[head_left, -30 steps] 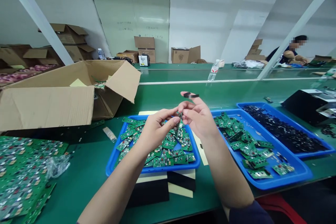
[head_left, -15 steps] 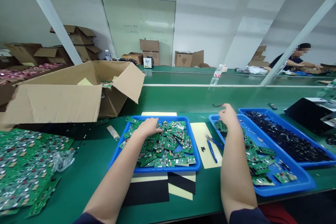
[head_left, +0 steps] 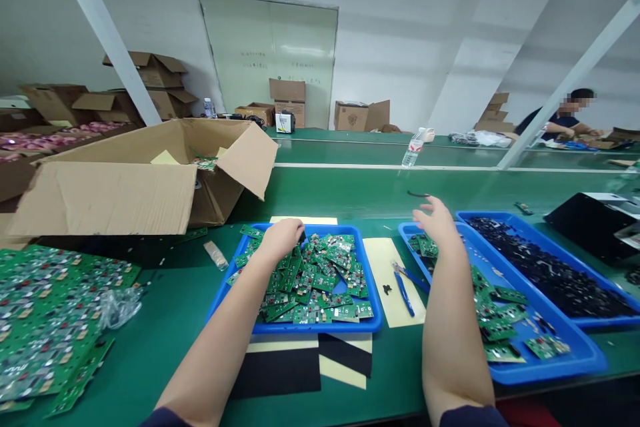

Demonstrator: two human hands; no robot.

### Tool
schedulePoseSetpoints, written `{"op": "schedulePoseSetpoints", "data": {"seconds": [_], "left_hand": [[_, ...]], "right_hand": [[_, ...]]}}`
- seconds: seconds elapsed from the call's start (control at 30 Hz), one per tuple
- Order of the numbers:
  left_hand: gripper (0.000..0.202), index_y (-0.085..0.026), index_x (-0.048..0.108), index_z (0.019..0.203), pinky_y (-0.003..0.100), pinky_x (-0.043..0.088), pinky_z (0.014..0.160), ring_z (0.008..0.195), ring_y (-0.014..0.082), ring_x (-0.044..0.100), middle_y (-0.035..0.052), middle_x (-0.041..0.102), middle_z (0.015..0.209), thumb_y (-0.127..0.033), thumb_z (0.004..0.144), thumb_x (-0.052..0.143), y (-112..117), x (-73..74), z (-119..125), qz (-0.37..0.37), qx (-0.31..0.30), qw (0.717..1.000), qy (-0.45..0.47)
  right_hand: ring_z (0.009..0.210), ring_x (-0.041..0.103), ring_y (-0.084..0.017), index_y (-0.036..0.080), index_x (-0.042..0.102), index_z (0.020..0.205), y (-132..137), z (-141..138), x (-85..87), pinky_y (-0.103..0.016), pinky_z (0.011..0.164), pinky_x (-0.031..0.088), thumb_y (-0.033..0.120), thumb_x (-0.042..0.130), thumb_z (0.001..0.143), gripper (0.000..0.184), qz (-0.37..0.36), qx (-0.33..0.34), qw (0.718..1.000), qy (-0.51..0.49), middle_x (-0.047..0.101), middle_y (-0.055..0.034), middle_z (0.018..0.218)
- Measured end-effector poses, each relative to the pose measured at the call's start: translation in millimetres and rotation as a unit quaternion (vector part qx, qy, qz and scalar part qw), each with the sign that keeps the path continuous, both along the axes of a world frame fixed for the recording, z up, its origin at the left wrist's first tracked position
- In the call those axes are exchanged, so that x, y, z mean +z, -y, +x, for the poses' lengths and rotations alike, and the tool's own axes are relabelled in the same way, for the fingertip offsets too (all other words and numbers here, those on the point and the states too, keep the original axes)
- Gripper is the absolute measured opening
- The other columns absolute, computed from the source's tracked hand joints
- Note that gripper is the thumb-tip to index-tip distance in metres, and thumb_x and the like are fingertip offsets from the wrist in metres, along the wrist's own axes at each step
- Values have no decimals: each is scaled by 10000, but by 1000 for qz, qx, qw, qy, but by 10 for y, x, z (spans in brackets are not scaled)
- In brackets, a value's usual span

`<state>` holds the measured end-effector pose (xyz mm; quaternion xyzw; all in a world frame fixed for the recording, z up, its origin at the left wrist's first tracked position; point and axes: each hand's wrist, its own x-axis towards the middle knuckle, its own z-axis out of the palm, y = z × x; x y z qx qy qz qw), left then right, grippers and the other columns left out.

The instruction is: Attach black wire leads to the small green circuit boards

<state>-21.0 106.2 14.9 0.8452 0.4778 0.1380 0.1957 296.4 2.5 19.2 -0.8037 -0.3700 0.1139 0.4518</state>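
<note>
My left hand (head_left: pixel 284 238) is closed over a blue tray (head_left: pixel 378 310) heaped with small green circuit boards (head_left: pixel 320 277). A small dark bit shows at its fingertips, but what it grips is hidden. Above the far end of a second blue tray (head_left: pixel 555 373), my right hand (head_left: pixel 436 219) pinches a thin, curved black strip (head_left: pixel 418 194), its other fingers spread. Green boards (head_left: pixel 500 320) lie in that second tray. Between the trays, blue-handled cutters (head_left: pixel 404 293) rest on a pale yellow sheet (head_left: pixel 385 257), beside a small black piece (head_left: pixel 387 289).
A third blue tray (head_left: pixel 575 320) at right holds many black parts (head_left: pixel 545 263). Large board panels (head_left: pixel 45 313) and crumpled clear plastic (head_left: pixel 119 307) lie at left. An open carton (head_left: pixel 110 193) stands behind them. A water bottle (head_left: pixel 413 149) stands farther back; another person (head_left: pixel 565 120) works at far right.
My left hand has closed over the boards; its thumb and fingers were apart. My right hand's lower fingers have spread, while the black strip stays at its fingertips.
</note>
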Motion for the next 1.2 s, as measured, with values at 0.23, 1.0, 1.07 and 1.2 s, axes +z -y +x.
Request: {"op": "schedulePoseSetpoints", "data": {"seconds": [0.23, 1.0, 1.07, 1.2], "left_hand": [[282, -138, 604, 908, 261, 505, 527, 577, 172, 643, 49, 652, 668, -339, 869, 409, 125, 294, -116, -43, -12, 980, 193], [328, -193, 610, 1060, 325, 512, 837, 901, 169, 620, 87, 617, 1095, -218, 742, 686, 894, -283, -42, -129, -70, 827, 542], [331, -175, 629, 1017, 342, 484, 899, 964, 191, 610, 88, 643, 1061, -224, 704, 724, 904, -299, -35, -177, -43, 808, 560], [489, -194, 617, 1068, 328, 493, 886, 1101, 232, 562, 87, 627, 1116, -173, 611, 788, 942, -290, -29, -269, -34, 790, 550]], "right_hand": [[683, 665, -161, 189, 470, 1238, -104, -982, 177, -261, 546, 544, 303, 607, 744, 525, 149, 271, 941, -140, 679, -64, 920], [543, 655, -84, 201, 594, 870, 288, -1620, -351, -145, 505, 554, 119, 815, 520, 422, 224, 210, 742, -596, 652, 67, 641], [554, 659, -87, 199, 590, 872, 303, -1623, -377, -141, 519, 558, 133, 815, 534, 412, 225, 202, 746, -593, 650, 62, 624], [561, 657, -80, 189, 582, 904, 303, -1619, -402, -114, 521, 552, 139, 812, 551, 424, 221, 160, 751, -600, 646, 53, 604]]}}
